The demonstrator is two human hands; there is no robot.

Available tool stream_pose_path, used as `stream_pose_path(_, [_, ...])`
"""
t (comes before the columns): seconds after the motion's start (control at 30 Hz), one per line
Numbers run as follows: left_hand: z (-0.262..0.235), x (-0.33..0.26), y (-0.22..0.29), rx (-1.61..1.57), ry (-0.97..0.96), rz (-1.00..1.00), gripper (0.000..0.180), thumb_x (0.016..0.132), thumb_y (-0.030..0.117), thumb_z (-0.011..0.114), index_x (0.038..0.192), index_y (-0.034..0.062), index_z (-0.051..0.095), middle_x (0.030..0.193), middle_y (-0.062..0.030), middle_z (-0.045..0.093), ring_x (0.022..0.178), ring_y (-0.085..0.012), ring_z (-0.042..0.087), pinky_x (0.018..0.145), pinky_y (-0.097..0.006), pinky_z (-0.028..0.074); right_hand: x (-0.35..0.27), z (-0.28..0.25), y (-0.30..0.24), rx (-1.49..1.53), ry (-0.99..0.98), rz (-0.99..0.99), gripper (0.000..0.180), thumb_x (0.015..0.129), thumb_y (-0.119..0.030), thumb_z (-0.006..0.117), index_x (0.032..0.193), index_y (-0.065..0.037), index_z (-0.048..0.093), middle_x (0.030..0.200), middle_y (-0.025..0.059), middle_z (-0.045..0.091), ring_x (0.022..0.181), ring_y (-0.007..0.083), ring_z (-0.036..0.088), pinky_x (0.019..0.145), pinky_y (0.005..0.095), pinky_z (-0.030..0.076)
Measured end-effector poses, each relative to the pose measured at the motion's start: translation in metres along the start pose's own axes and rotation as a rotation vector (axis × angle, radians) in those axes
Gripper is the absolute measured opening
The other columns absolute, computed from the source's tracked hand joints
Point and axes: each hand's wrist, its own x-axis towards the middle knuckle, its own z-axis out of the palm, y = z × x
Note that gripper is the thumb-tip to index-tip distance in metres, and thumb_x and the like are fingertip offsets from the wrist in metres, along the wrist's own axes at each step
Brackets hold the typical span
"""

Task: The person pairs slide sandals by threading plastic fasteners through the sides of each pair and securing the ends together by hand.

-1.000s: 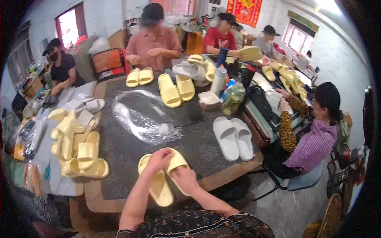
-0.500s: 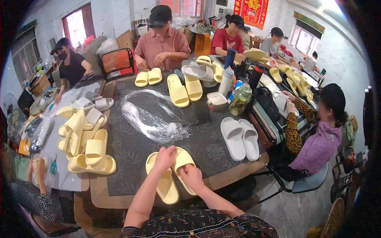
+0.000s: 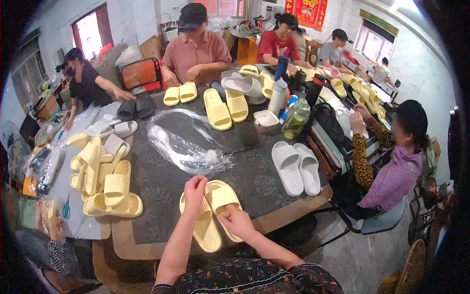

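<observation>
A pair of pale yellow slide sandals (image 3: 214, 215) lies side by side at the near edge of the dark patterned table (image 3: 161, 186). My left hand (image 3: 195, 190) grips the strap of the left sandal near its top. My right hand (image 3: 238, 221) rests on the right sandal, fingers curled over its inner side. Just beyond them lies a crumpled clear plastic bag (image 3: 183, 142).
White sandals (image 3: 296, 166) lie to the right, more yellow pairs (image 3: 226, 107) farther back, and a heap of yellow sandals (image 3: 104, 179) at the left. Bottles and a jar (image 3: 295, 117) stand at mid-right. Several people sit around the table; one in a purple shirt (image 3: 391, 171) is close on the right.
The view has shifted slightly, with the table nearer and lower in frame. My hands stay on the yellow pair, the right hand sliding a little down the right sandal.
</observation>
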Motion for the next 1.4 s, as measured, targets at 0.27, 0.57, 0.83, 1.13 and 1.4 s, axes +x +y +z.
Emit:
stream_pose_path(0.27, [-0.016,0.013,0.014,-0.348,0.035,-0.148,0.016,0.089,0.015,0.064,0.096,0.0008,0.067,0.082,0.0018,0.063,0.076,-0.0068,0.053,0.069,-0.022,0.043,0.06,-0.024,-0.041,0.178,0.211,-0.253,0.016,0.082,-0.013,0.071,0.093,-0.004,0.065,0.076,0.0056,0.064,0.061,0.0114,0.056,0.055,0.0257,0.044])
stream_pose_path(0.57, [-0.017,0.006,0.004,-0.524,0.073,-0.229,0.016,0.091,0.014,0.063,0.099,0.0011,0.067,0.087,0.0007,0.065,0.081,-0.007,0.055,0.073,-0.022,0.044,0.119,0.036,-0.017,0.46,-0.041,-0.149,0.017,0.084,-0.014,0.07,0.093,0.0,0.066,0.077,0.0039,0.066,0.072,0.0082,0.06,0.066,0.0235,0.048])
stream_pose_path(0.83, [-0.019,0.01,0.006,-0.504,0.024,-0.274,0.019,0.091,0.015,0.062,0.103,0.0034,0.069,0.092,0.0017,0.065,0.084,-0.006,0.053,0.077,-0.022,0.042,0.125,0.036,0.0,0.721,0.026,-0.09,0.011,0.082,-0.01,0.073,0.088,-0.001,0.069,0.077,-0.0018,0.065,0.067,0.0025,0.053,0.061,0.0183,0.043])
stream_pose_path(1.13, [-0.024,0.009,0.019,-0.569,0.011,-0.31,0.019,0.086,0.01,0.065,0.103,0.0023,0.069,0.093,0.0006,0.066,0.084,-0.0077,0.056,0.078,-0.022,0.044,0.123,0.033,-0.002,0.877,0.001,-0.041,0.009,0.084,-0.01,0.072,0.086,-0.002,0.069,0.077,-0.0039,0.064,0.069,0.0021,0.054,0.063,0.0184,0.043])
stream_pose_path(1.4, [-0.021,0.009,0.02,-0.521,0.006,-0.245,0.019,0.085,0.012,0.069,0.1,0.0009,0.07,0.092,-0.0017,0.068,0.085,-0.0078,0.059,0.079,-0.023,0.046,0.124,0.035,0.0,0.847,-0.017,-0.053,0.011,0.083,-0.011,0.074,0.085,-0.002,0.068,0.075,-0.0043,0.063,0.067,0.0016,0.052,0.061,0.0186,0.042])
